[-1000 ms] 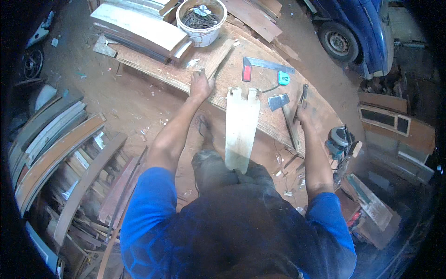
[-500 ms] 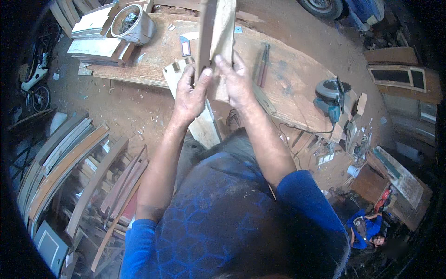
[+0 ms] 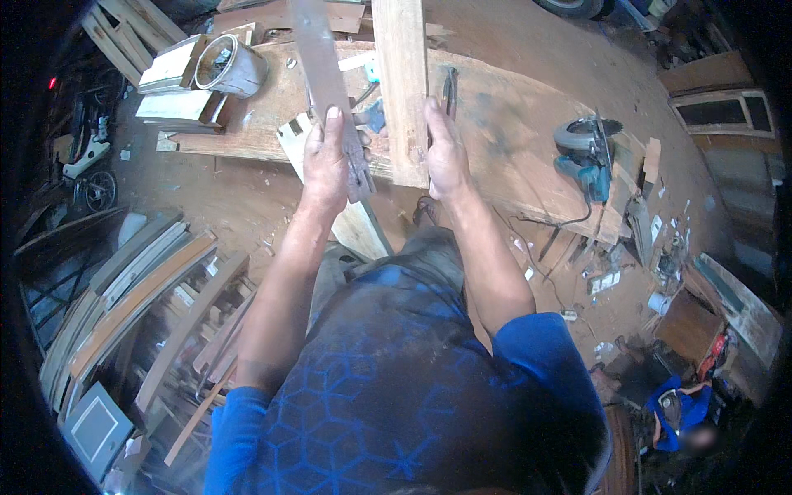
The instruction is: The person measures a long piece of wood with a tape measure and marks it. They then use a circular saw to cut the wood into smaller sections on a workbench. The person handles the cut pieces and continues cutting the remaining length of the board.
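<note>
Evidently, in head view, the left hand gripped a dark board, the right hand a pale plank, apart, over the workbench's near edge; the step seemed two-handed holding, the next move probably requiring steadiness.

On the workbench, bucket left, circular saw right — two boards side by side above, between them

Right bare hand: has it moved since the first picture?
Yes: the right bare hand has moved leftward, away from the teal power tool on the wooden bench.
</note>
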`<state>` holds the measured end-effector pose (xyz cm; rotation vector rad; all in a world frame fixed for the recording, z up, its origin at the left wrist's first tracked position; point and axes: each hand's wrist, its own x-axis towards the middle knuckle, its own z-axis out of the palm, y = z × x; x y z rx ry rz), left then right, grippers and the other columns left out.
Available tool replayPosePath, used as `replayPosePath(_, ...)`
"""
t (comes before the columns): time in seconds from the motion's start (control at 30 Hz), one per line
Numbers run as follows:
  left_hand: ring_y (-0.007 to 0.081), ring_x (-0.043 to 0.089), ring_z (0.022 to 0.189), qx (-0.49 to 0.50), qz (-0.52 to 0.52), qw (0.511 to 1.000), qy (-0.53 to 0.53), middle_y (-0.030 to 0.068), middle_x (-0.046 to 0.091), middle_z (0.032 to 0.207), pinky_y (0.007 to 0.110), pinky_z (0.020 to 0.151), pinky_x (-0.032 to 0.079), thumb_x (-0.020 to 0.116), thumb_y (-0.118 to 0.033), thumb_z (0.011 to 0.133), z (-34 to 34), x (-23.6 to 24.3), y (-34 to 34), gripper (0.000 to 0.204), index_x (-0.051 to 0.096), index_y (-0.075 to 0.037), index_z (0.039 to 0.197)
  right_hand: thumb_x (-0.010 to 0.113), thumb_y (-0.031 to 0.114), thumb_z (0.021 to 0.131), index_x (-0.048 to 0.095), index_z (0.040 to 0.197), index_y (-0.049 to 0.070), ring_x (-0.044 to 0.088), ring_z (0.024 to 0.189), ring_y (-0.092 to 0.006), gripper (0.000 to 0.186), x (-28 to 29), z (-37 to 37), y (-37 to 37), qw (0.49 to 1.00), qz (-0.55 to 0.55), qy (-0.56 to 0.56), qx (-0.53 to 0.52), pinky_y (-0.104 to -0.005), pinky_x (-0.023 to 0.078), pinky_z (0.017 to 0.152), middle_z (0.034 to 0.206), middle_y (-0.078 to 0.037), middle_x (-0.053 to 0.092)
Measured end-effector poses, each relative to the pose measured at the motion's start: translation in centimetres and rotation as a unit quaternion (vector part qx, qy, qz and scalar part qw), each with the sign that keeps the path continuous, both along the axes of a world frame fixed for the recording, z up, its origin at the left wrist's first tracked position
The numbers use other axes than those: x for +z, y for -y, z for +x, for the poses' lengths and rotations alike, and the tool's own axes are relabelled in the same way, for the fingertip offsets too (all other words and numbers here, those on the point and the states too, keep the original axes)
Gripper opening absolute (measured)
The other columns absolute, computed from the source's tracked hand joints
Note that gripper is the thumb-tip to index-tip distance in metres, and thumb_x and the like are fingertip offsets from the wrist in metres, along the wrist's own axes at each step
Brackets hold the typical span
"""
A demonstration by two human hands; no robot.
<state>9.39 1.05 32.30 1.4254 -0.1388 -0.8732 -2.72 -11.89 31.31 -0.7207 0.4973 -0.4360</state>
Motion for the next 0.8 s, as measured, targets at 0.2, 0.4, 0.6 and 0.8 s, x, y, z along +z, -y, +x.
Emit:
replayPosePath(0.2,0.016,0.069,0.092,-0.016,-0.079,0.996,-0.025,0.0096,0.07,0.108,0.034,0.083,0.058,0.051,-0.056,0.108,-2.0,3.0,3.2,0.059,0.06,-0.001,0.128,0.062,0.026,0.106,0.038,0.156,-0.009,0.056,0.131,-0.022,0.066,0.3,0.8,-1.5,0.961,-0.256,-0.063,-0.08,-0.0376,0.049,0.107,0.145,-0.02,0.055)
replayPosePath(0.4,0.0166,0.066,0.107,-0.068,-0.024,0.997,0.007,0.0112,0.068,0.12,0.035,0.096,0.055,0.052,-0.049,0.109,-1.5,3.3,3.3,0.055,0.058,0.0,0.135,0.076,0.008,0.096,0.043,0.151,-0.012,0.067,0.114,-0.0206,0.067,1.9,0.2,-1.0,0.975,-0.178,-0.043,-0.125,-0.0333,0.057,0.097,0.131,-0.02,0.066)
replayPosePath(0.6,0.019,0.066,0.11,-0.064,-0.045,0.997,-0.004,0.0119,0.068,0.122,0.036,0.098,0.054,0.051,-0.044,0.11,-1.2,2.8,3.7,0.053,0.056,0.001,0.138,0.071,0.006,0.098,0.053,0.143,-0.011,0.067,0.113,-0.0187,0.051,2.1,0.1,-0.8,0.984,-0.116,0.011,-0.138,-0.0312,0.055,0.099,0.129,-0.017,0.068)
replayPosePath(0.8,0.019,0.065,0.11,-0.074,-0.055,0.996,-0.005,0.013,0.067,0.122,0.035,0.099,0.053,0.052,-0.05,0.109,-1.2,3.7,4.1,0.06,0.055,0.003,0.138,0.068,0.006,0.1,0.055,0.141,-0.011,0.068,0.113,-0.0196,0.047,1.7,0.5,-0.8,0.984,-0.077,0.049,-0.154,-0.0326,0.057,0.099,0.127,-0.018,0.069)
